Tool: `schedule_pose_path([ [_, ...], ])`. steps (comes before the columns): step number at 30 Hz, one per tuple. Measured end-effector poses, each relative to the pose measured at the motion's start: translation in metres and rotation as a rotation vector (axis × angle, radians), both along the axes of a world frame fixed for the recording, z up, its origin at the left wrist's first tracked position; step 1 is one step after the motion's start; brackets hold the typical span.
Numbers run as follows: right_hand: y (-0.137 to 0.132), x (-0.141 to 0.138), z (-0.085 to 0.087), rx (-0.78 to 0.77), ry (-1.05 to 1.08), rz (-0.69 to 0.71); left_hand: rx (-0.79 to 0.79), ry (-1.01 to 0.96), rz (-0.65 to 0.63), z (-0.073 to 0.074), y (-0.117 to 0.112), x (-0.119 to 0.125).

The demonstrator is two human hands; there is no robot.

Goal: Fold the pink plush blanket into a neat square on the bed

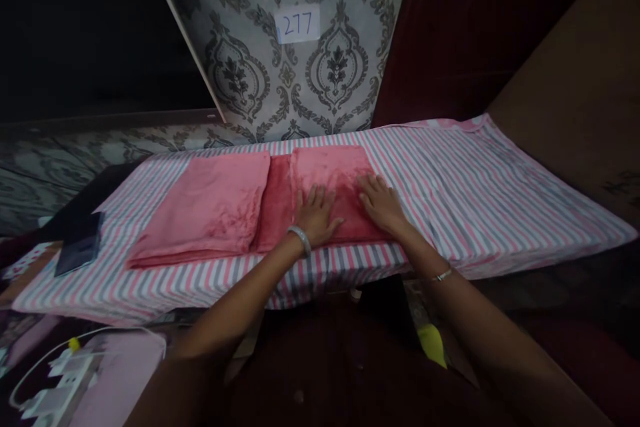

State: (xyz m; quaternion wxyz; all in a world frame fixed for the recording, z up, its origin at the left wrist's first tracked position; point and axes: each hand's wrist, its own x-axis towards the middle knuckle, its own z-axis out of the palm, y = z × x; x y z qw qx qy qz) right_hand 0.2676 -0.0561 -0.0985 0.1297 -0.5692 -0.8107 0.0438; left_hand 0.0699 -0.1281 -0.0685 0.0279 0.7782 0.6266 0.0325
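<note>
Forearms first, both of mine reaching out from the bottom of the view, a silver bangle (300, 238) on the left wrist and a thin bracelet (443, 274) on the right. My left hand (316, 215) lies flat, fingers spread and relaxed, gripping nothing. My right hand (381, 203) does the same just beside it, palm down. Both press on the near edge of the deep pink cloth (327, 170), which sits folded at the middle of the striped sheet (475, 193).

Where does the folding stand? I'd say well along. This cloth is already a compact rectangle, though a darker layer shows out from under its left side, so the edges look not quite lined up. Touching that side lies a paler pink cloth (210, 210), folded flat and untouched by me. That one looks finished. No other loose cloth shows on the sheet.

The sheet, in pink, grey and white stripes, covers a long padded surface running left to right, its right half bare. A dark flat item (80, 247) rests at its far left end. Behind stands a grey damask panel (300, 87) with a paper label (297, 24) reading 277. Dark red fabric (440, 33) and a brown board (575, 93) fill the right. Down by my left elbow, a white power strip (55, 387). The room is dim.
</note>
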Motion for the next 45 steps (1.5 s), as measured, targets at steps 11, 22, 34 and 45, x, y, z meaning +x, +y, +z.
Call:
schedule_pose_path([
  [11,-0.026,0.004,-0.028,0.012,-0.069,-0.006,-0.012,0.023,-0.074,-0.037,-0.016,-0.022],
  [22,0.013,0.012,-0.023,0.038,0.000,0.056,-0.005,-0.172,-0.068,-0.013,-0.005,-0.033],
  [34,0.063,-0.044,-0.012,0.054,-0.106,-0.042,-0.029,0.003,0.292,-0.014,0.079,-0.032],
  [45,0.131,-0.058,0.028,-0.097,0.059,-0.105,0.037,-0.308,0.626,0.022,0.172,-0.068],
])
